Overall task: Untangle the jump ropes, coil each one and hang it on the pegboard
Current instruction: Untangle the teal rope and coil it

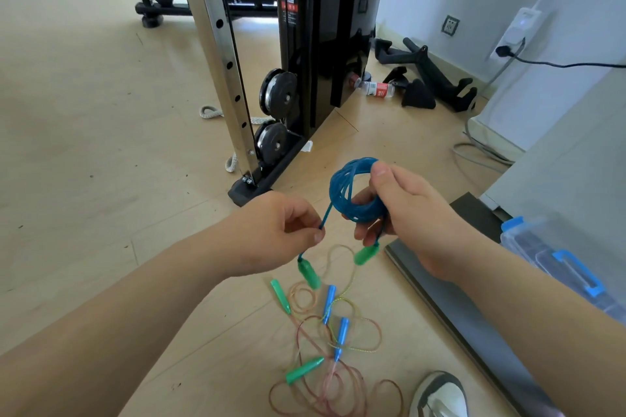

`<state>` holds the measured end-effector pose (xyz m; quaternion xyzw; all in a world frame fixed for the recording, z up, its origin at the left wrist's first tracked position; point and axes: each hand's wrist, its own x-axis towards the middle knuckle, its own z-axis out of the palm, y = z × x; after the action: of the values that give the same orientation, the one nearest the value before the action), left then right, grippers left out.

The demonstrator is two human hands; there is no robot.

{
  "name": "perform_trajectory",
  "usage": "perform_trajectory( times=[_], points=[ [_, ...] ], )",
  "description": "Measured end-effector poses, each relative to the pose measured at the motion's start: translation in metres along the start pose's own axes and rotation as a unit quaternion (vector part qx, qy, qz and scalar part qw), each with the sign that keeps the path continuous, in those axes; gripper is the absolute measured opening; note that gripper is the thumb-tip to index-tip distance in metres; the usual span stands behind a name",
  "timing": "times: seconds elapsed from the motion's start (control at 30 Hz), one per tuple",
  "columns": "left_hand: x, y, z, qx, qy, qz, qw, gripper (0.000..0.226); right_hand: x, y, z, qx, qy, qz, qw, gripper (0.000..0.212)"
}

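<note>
Grips the coiled blue jump rope (342,189) in the right hand (403,210), thumb pressed over the top of the loops, fingers curled up through the middle from below. Pinches the free tail between thumb and forefinger of the left hand (281,230), palm down, forearm reaching in from the lower left. Holds both above the floor (84,112), hands near each other, a single strand slanting straight from coil to pinch. Lets one green handle (309,272) hang just under the left hand and the second green handle (366,254) dangle below the right fingers. Stands over a yellow rope (352,310) with blue handles and a pink rope (338,382) with green handles, loops overlapping on the floor, a shoe (440,396) just beside them and a dark flat board (474,315) to the right.
</note>
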<state>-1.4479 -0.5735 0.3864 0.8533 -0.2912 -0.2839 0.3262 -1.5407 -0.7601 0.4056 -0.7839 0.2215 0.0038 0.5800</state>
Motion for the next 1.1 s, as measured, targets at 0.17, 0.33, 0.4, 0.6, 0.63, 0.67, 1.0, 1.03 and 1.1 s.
perform_trajectory(
  times=[0.17,0.33,0.4,0.6,0.63,0.67,1.0,1.03,1.1],
  points=[
    [0.004,-0.003,0.003,0.063,-0.036,0.013,0.997,0.005,-0.002,0.002,0.003,-0.116,0.003,-0.035,0.993,0.039],
    [0.008,-0.012,-0.009,0.092,0.054,-0.021,0.994,0.01,-0.001,0.002,0.0,-0.114,-0.021,-0.033,0.993,0.04],
    [0.009,-0.016,-0.01,0.082,0.069,-0.039,0.993,0.014,-0.002,0.002,0.001,-0.113,-0.037,-0.04,0.992,0.039],
    [0.006,-0.015,-0.004,0.066,0.008,-0.045,0.997,0.015,-0.002,0.001,0.004,-0.129,-0.027,-0.045,0.99,0.037],
    [0.006,-0.013,-0.004,0.054,-0.002,-0.047,0.997,0.015,-0.001,0.0,0.004,-0.146,-0.014,-0.044,0.988,0.037],
    [0.005,-0.011,-0.004,0.038,-0.008,-0.05,0.998,0.014,0.0,0.0,0.004,-0.169,-0.002,-0.043,0.985,0.037],
    [-0.001,0.001,0.003,-0.057,-0.034,-0.06,0.996,0.007,0.002,0.002,0.007,-0.165,0.037,-0.044,0.985,0.035],
    [0.0,0.002,0.004,-0.064,-0.026,-0.062,0.996,0.008,0.001,0.001,0.007,-0.163,0.039,-0.047,0.985,0.036],
    [0.002,0.002,0.006,-0.097,0.01,-0.073,0.993,0.009,0.001,0.001,0.007,-0.153,0.039,-0.048,0.986,0.037]
  ],
)
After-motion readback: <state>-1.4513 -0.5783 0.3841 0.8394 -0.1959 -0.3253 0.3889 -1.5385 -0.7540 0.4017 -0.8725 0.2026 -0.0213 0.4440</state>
